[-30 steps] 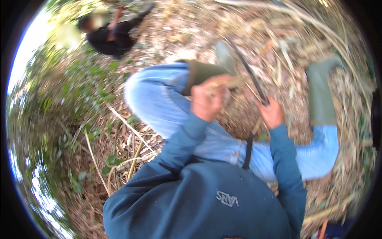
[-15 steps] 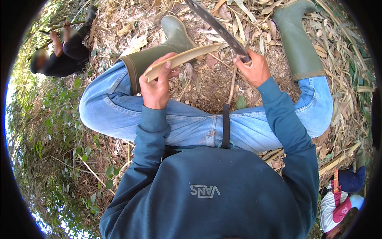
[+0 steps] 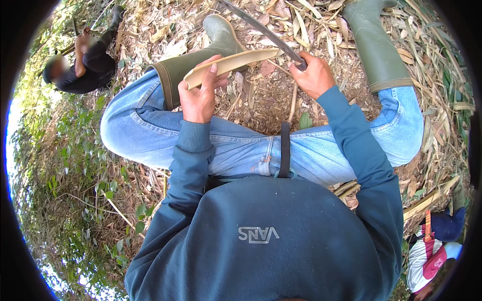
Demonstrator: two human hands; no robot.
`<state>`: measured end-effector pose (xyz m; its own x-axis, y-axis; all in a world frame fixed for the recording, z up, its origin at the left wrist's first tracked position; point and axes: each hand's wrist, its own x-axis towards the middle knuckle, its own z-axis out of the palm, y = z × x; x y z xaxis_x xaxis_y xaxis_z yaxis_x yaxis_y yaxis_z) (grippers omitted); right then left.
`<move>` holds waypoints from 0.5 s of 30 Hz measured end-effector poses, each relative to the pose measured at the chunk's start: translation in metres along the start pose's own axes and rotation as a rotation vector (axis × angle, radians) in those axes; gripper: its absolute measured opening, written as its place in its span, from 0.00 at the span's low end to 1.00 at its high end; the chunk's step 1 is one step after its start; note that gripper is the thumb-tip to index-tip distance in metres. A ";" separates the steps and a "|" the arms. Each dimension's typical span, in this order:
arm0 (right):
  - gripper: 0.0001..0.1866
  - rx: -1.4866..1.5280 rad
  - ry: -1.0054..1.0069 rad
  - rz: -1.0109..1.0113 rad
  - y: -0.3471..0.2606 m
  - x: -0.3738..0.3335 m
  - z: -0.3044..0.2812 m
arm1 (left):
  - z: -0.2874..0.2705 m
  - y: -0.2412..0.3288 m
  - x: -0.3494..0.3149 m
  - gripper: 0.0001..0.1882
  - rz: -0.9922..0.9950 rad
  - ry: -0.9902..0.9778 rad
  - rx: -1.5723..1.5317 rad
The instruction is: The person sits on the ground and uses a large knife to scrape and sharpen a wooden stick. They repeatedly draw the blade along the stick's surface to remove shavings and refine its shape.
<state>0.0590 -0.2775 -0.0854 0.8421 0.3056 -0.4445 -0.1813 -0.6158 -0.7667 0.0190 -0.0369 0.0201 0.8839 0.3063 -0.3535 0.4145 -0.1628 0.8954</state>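
Observation:
My left hand (image 3: 199, 99) is closed around the near end of a pale, curved strip (image 3: 236, 61) that looks like split bamboo, the thumb lying along it. The strip points away to the right across a green boot. In my right hand (image 3: 316, 75) is the dark handle of a machete. Its long dark blade (image 3: 268, 34) slants up and left past the picture's top edge, narrow side toward me. The strip's far tip lies close by the blade; whether they touch I cannot tell.
My green rubber boots (image 3: 374, 55) rest on ground strewn with dry leaves (image 3: 261, 95). A thin stick (image 3: 293, 103) lies between my legs. Leafy plants (image 3: 75, 145) grow at left. One person (image 3: 83, 65) sits at far left, another (image 3: 427, 258) is at lower right.
My right hand has shifted slightly left and up, and the blade has turned from its broad face to its narrow side. The strip has risen slightly in my left hand.

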 end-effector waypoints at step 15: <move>0.18 -0.088 -0.011 -0.010 0.040 0.026 0.018 | -0.001 -0.014 0.006 0.18 0.065 0.002 0.002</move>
<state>0.0646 -0.2810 -0.1355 0.8378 0.3194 -0.4429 -0.1276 -0.6741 -0.7275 0.0186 -0.0317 0.0051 0.9087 0.2964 -0.2938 0.3564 -0.1848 0.9159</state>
